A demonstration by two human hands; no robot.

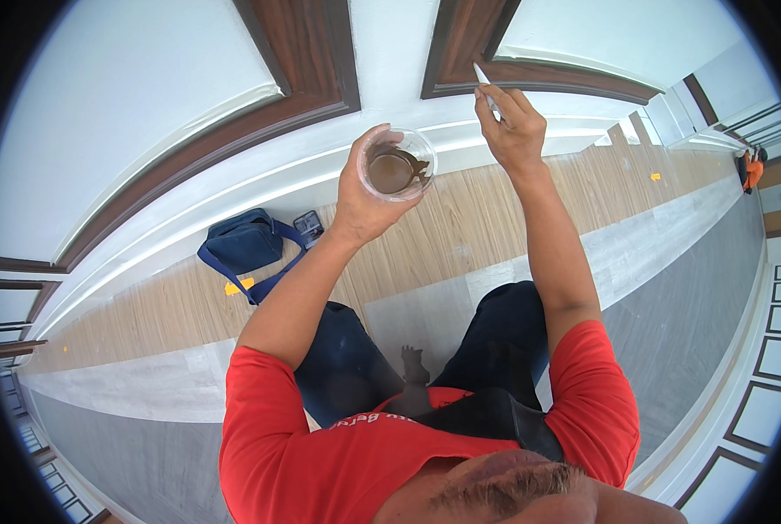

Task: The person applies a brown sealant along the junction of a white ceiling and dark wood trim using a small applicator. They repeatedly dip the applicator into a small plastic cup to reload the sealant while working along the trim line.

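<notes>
My left hand (pixel 361 196) is wrapped round a clear plastic cup (pixel 427 148). Brown paint (pixel 390 174) lies in the bottom of it, with dark smears up its inner wall. Up and to the right, my right hand (pixel 514 133) pinches a slim white tapered tool (pixel 483 79); its exact kind is unclear. The tool's pointed end is at the lower left corner of a brown wood-grain panel frame (pixel 460 68) with dark edges; whether it touches cannot be told. Another brown frame (pixel 307 79) is on the wall left of it, beyond the cup.
A blue shoulder bag (pixel 244 240) with its strap lies by the wall, beside a small dark box (pixel 308 227). Yellow pieces (pixel 239 286) dot the wood-look floor (pixel 425 253). A person in orange (pixel 751 168) is far off at the right.
</notes>
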